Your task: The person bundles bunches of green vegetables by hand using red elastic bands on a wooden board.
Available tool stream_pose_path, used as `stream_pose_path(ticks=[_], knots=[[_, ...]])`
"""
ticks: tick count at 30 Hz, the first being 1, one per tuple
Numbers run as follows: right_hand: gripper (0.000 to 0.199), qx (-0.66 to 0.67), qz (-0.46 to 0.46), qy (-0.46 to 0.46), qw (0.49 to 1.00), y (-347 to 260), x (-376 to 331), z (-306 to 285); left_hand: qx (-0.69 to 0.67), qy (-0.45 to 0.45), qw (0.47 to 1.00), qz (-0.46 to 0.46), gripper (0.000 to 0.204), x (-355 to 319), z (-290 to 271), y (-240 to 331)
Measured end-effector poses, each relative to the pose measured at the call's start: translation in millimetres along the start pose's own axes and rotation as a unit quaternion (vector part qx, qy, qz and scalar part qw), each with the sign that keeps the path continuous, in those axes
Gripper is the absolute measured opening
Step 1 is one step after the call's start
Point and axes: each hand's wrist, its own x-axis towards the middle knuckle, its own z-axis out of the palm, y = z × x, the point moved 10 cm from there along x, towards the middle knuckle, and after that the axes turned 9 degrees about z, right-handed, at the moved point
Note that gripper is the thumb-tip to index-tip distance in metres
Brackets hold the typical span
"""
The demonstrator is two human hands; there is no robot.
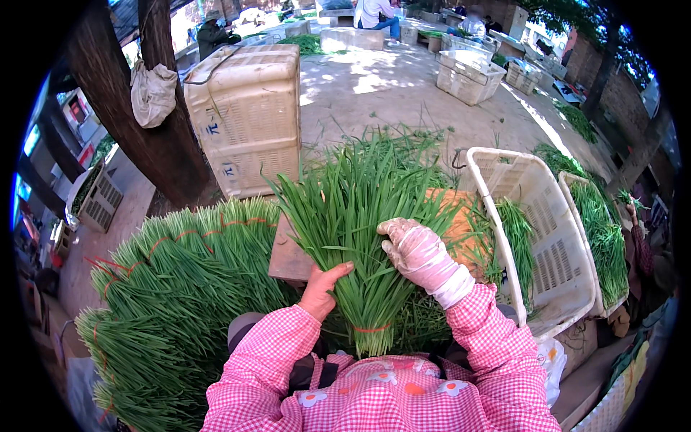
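A large bundle of garlic chives [363,237] stands in front of me, leaf tips spread away from me and an orange-red band round its base. My bare left hand [324,289] grips its left side, the thumb across the leaves and the other fingers hidden behind them. Against the bundle's right side is my right hand [417,252], in a pale, soiled glove. Its fingers are curled in at the leaves; whether a leaf is pinched between them is hidden. Behind the bundle shows the edge of a brown board [289,258].
Many tied chive bundles [194,288] are stacked at my left. A white plastic crate [551,270] with some chives stands at my right, beside another filled crate [601,245]. Orange cloth [453,223] lies behind my right hand. Farther off are stacked crates [252,119] and a tree trunk [137,93].
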Motion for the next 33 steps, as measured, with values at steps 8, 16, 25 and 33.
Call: stream_pose_path(ticks=[8, 16, 25, 33], knots=[[0.034, 0.127, 0.080, 0.051, 0.987, 7, -3, -17, -0.023, -0.027, 0.999, -0.005, 0.045, -4, 8, 3], [0.025, 0.199, 0.045, 0.189, 0.961, -1, 8, -67, 0.053, -0.041, 0.998, 0.008, 0.044, -5, 8, -4], [0.041, -0.180, -0.076, 0.239, 0.951, -31, 53, -94, 0.081, -0.074, 0.994, 0.008, 0.041, -8, 19, -8], [0.015, 0.018, -0.003, 0.224, 0.974, 15, 67, -88, 0.074, -0.099, 0.992, 0.004, 0.046, -9, 23, -8]])
